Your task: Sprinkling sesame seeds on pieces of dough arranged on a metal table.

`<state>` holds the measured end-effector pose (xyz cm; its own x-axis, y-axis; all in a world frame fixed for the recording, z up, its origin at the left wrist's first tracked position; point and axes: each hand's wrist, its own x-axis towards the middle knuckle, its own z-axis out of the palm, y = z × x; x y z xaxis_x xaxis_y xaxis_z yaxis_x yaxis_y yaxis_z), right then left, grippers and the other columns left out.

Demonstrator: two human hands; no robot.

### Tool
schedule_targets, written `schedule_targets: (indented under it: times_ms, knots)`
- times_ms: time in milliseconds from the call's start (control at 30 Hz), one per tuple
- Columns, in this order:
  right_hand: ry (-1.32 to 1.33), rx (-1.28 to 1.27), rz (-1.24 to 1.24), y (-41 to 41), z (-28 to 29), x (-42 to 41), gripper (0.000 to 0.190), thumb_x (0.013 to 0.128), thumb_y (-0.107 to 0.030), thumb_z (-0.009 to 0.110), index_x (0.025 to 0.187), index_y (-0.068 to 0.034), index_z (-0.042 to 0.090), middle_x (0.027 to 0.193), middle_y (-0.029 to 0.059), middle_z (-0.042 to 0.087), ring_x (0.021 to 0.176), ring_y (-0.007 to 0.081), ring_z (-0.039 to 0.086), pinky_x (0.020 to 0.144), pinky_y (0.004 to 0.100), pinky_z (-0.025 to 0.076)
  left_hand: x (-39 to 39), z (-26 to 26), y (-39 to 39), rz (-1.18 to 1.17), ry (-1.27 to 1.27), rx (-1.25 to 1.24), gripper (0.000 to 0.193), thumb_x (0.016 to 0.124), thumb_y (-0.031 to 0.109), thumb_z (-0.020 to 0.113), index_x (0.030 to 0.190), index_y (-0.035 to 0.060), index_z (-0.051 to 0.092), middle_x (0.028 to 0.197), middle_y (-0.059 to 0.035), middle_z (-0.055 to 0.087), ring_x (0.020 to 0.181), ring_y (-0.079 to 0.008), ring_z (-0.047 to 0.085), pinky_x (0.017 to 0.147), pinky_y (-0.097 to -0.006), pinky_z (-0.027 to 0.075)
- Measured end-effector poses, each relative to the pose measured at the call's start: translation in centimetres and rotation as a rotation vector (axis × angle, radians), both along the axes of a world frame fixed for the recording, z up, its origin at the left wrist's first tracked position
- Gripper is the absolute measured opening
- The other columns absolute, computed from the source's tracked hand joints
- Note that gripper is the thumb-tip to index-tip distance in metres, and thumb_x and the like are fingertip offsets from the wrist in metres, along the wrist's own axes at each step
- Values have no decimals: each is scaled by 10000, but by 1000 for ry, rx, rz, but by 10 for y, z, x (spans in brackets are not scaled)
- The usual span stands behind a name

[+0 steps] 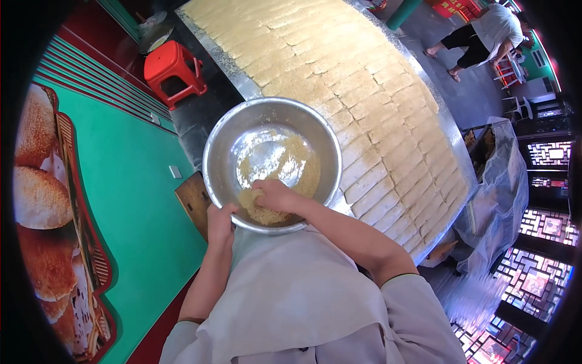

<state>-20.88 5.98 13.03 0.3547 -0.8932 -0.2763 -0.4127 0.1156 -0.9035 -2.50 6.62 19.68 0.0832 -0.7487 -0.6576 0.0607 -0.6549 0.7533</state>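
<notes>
A round stainless-steel basin (273,103) is in front of my body, beside the near left end of the table. My left hand (221,222) grips its near-left rim, the thumb over the edge. Inside the basin lie pale golden seeds (263,216), probably sesame, heaped at the near side and spread thinly up the right. My right hand (277,195) reaches into the heap, its fingers bent and partly hidden. To the right, close rows of flat dough strips (400,150) cover the metal table (448,132). Most bear a seed coating; several nearest strips (368,191) look paler.
A red plastic stool (168,68) stands at upper left, near a wok-like pan (157,41). A wooden board (193,204) leans by the green wall (132,191). Clear plastic sheeting (495,182) drapes past the table's right edge. A person (491,34) bends over farther back.
</notes>
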Motion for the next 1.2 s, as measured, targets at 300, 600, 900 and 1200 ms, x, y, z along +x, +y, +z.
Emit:
schedule_targets:
  times_ms: [300,600,900,1200]
  knots:
    - [-55,245,-506,-81,149,-171,175,836,-252,631,928,-118,566,691,-6,545,578,64,496,450,196,350,108,-48,-26,96,-179,-107,315,683,-8,545,995,-48,572,830,-63,600,693,-168,567,631,-284,457]
    - [39,40,-620,-131,172,-239,126,865,-172,614,827,-62,567,627,-21,499,523,55,455,449,201,338,97,-84,-75,-141,-329,91,254,709,36,538,937,-49,611,773,-58,598,696,-154,573,607,-289,439]
    - [376,359,-395,-145,145,-216,98,859,-142,614,861,-46,594,680,-2,537,612,69,522,478,216,409,65,-129,-81,-141,-228,-66,278,720,60,563,975,-29,627,758,-59,615,624,-146,580,536,-291,442]
    - [360,182,-422,-165,126,-174,108,876,-134,586,878,-29,610,663,14,542,587,77,517,499,234,446,58,-137,-96,-241,-189,55,295,739,74,531,1008,-19,610,714,-71,606,511,-142,568,399,-264,426]
